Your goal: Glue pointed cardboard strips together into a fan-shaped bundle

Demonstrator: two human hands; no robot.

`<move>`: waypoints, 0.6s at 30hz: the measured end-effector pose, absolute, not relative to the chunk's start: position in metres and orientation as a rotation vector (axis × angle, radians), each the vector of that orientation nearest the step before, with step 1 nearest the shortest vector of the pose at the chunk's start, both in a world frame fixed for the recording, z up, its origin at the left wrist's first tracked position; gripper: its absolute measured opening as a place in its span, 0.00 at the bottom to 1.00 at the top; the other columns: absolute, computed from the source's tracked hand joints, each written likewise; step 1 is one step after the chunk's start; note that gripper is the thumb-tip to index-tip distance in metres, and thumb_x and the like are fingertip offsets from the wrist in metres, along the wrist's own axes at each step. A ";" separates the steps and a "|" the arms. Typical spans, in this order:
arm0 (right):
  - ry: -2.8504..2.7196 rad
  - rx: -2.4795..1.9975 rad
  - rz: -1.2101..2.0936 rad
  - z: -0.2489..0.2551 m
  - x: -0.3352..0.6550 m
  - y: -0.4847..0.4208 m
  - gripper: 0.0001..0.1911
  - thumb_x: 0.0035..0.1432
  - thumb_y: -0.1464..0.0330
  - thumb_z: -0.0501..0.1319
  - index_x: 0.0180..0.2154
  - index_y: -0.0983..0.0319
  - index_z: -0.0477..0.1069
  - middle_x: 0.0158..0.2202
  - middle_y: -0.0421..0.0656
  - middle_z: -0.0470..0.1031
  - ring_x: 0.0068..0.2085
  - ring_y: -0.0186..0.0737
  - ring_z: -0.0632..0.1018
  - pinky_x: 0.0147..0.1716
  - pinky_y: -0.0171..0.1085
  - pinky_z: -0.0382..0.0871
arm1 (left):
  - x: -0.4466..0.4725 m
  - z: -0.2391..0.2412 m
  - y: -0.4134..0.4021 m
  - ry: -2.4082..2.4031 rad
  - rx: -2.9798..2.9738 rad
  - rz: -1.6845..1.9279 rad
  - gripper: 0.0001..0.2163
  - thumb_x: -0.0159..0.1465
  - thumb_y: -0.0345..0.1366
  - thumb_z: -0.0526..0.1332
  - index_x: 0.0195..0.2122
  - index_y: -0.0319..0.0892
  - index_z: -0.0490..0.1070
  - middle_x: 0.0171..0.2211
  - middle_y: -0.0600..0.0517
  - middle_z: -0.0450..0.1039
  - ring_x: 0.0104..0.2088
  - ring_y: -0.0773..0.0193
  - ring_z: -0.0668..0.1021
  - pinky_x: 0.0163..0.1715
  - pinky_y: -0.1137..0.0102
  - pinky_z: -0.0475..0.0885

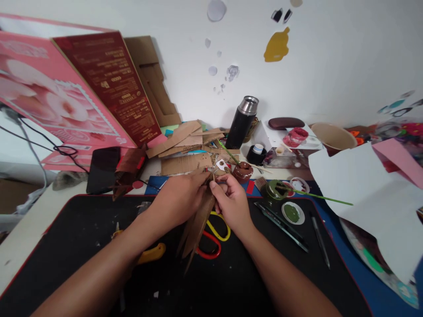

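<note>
Both hands meet at centre of black mat (pixel 82 237) on bench. Left hand (pixel 178 200) and right hand (pixel 231 202) each pinch top end of long brown corrugated cardboard strips (pixel 196 229); grip clenched on it from both sides. Strips' long axis runs 1 to 7 o'clock, lower tips pointing down to mat. Yellow-and-red-handled scissors (pixel 214 237) lie beneath, at 5 o'clock of strips. Matte, fibrous, stiff card.

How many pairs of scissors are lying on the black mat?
2: yellow-handled scissors beside the right hand, red-handled scissors just below; blades hidden behind the cardboard piece.
</note>
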State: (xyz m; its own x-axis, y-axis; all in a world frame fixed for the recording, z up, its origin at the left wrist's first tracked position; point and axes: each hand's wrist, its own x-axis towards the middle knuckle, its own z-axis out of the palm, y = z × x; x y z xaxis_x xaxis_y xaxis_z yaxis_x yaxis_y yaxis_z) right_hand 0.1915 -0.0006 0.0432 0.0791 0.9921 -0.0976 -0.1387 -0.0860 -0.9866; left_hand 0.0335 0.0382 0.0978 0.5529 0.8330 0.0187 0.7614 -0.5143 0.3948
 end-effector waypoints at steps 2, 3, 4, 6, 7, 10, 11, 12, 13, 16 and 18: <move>-1.006 -1.215 1.275 0.043 0.191 -0.001 0.18 0.62 0.53 0.68 0.37 0.56 0.66 0.15 0.26 0.61 0.14 0.30 0.63 0.15 0.30 0.53 | 0.034 0.098 0.038 1.306 2.446 0.305 0.12 0.74 0.31 0.55 0.50 0.41 0.79 0.41 0.44 0.85 0.38 0.53 0.85 0.37 0.65 0.74; -1.006 -1.216 1.276 0.044 0.191 -0.001 0.17 0.62 0.53 0.68 0.37 0.56 0.66 0.15 0.26 0.61 0.14 0.30 0.63 0.15 0.30 0.53 | 0.034 0.098 0.038 1.308 2.443 0.306 0.12 0.73 0.31 0.55 0.49 0.41 0.79 0.41 0.44 0.85 0.38 0.53 0.85 0.37 0.65 0.74; -1.006 -1.217 1.277 0.044 0.191 -0.001 0.17 0.62 0.53 0.68 0.37 0.56 0.65 0.15 0.26 0.61 0.14 0.30 0.63 0.15 0.30 0.53 | 0.034 0.099 0.038 1.310 2.441 0.306 0.12 0.73 0.31 0.55 0.49 0.41 0.79 0.40 0.44 0.85 0.37 0.53 0.85 0.37 0.65 0.74; -1.004 -1.221 1.277 0.044 0.191 0.000 0.17 0.61 0.53 0.68 0.37 0.56 0.65 0.15 0.26 0.61 0.14 0.30 0.63 0.15 0.30 0.52 | 0.035 0.099 0.037 1.310 2.445 0.307 0.12 0.73 0.31 0.55 0.48 0.41 0.79 0.39 0.44 0.85 0.36 0.54 0.85 0.36 0.66 0.74; -1.003 -1.224 1.277 0.043 0.191 0.000 0.17 0.61 0.53 0.68 0.37 0.56 0.65 0.15 0.26 0.60 0.14 0.30 0.63 0.15 0.30 0.52 | 0.035 0.099 0.037 1.305 2.450 0.310 0.12 0.72 0.31 0.55 0.48 0.41 0.79 0.39 0.44 0.85 0.36 0.55 0.85 0.37 0.66 0.74; -1.001 -1.221 1.282 0.043 0.191 0.000 0.17 0.61 0.53 0.68 0.37 0.56 0.65 0.15 0.26 0.60 0.13 0.30 0.63 0.15 0.31 0.51 | 0.036 0.099 0.037 1.297 2.466 0.308 0.12 0.73 0.31 0.55 0.47 0.41 0.78 0.40 0.44 0.85 0.37 0.55 0.84 0.37 0.66 0.74; -0.997 -1.218 1.288 0.042 0.191 0.000 0.17 0.61 0.53 0.67 0.37 0.56 0.65 0.15 0.26 0.60 0.13 0.30 0.62 0.15 0.31 0.51 | 0.036 0.099 0.037 1.300 2.468 0.298 0.11 0.73 0.31 0.55 0.47 0.41 0.78 0.40 0.44 0.85 0.37 0.54 0.84 0.37 0.66 0.74; -0.994 -1.215 1.295 0.042 0.191 0.000 0.17 0.61 0.53 0.67 0.37 0.56 0.65 0.15 0.26 0.61 0.13 0.30 0.62 0.15 0.31 0.51 | 0.036 0.099 0.037 1.306 2.468 0.285 0.11 0.73 0.31 0.55 0.46 0.41 0.78 0.40 0.44 0.85 0.37 0.54 0.84 0.37 0.65 0.74; -0.991 -1.212 1.301 0.042 0.191 0.000 0.17 0.61 0.53 0.67 0.37 0.56 0.64 0.15 0.26 0.61 0.13 0.30 0.62 0.14 0.31 0.51 | 0.036 0.100 0.037 1.310 2.468 0.270 0.11 0.73 0.31 0.55 0.46 0.41 0.78 0.40 0.44 0.85 0.37 0.54 0.85 0.37 0.65 0.74; -0.987 -1.207 1.307 0.041 0.191 0.001 0.17 0.61 0.53 0.67 0.37 0.56 0.64 0.16 0.26 0.61 0.13 0.30 0.62 0.15 0.31 0.50 | 0.036 0.099 0.037 1.320 2.473 0.239 0.11 0.74 0.31 0.56 0.47 0.41 0.78 0.41 0.44 0.85 0.38 0.53 0.85 0.37 0.65 0.73; -0.989 -1.212 1.306 0.040 0.191 0.001 0.17 0.62 0.53 0.67 0.37 0.56 0.64 0.16 0.26 0.61 0.14 0.31 0.62 0.15 0.31 0.50 | 0.036 0.099 0.037 1.323 2.480 0.229 0.11 0.74 0.31 0.55 0.48 0.41 0.78 0.41 0.44 0.85 0.38 0.52 0.85 0.36 0.64 0.73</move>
State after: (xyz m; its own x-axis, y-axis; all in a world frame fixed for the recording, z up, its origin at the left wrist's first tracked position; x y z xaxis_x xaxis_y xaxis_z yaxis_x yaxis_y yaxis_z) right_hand 0.1910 0.0006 0.0403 0.0631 0.9908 -0.1195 -0.1536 -0.1087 -0.9821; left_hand 0.0359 0.0368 0.0989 0.5584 0.8295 -0.0091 0.7782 -0.5200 0.3522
